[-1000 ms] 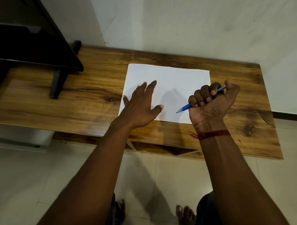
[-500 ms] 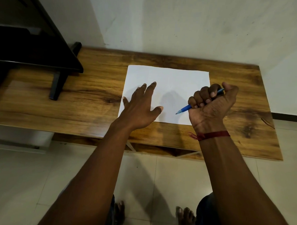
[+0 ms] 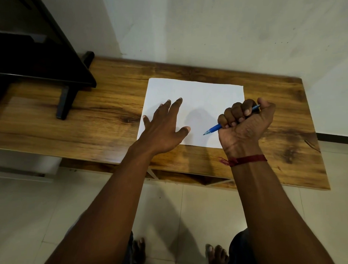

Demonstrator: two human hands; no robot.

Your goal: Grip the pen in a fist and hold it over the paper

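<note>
Blue pen (image 3: 214, 129) fisted over blank paper (image 3: 196, 95).

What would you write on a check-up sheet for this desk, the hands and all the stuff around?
Surface: wooden desk, brown grain with dark knots, set against a white wall.
Job's things: white sheet of paper lying flat, no marks visible; blue pen, tip pointing down-left over the paper.
Clutter: black stand on the desk's left end.
Hands: left hand spread with straight fingers on the paper's left part; right hand grips the pen in a fist, with a red thread on the wrist.
Cables: nothing seen.
Surroundings: pale tiled floor; bare feet below.
</note>
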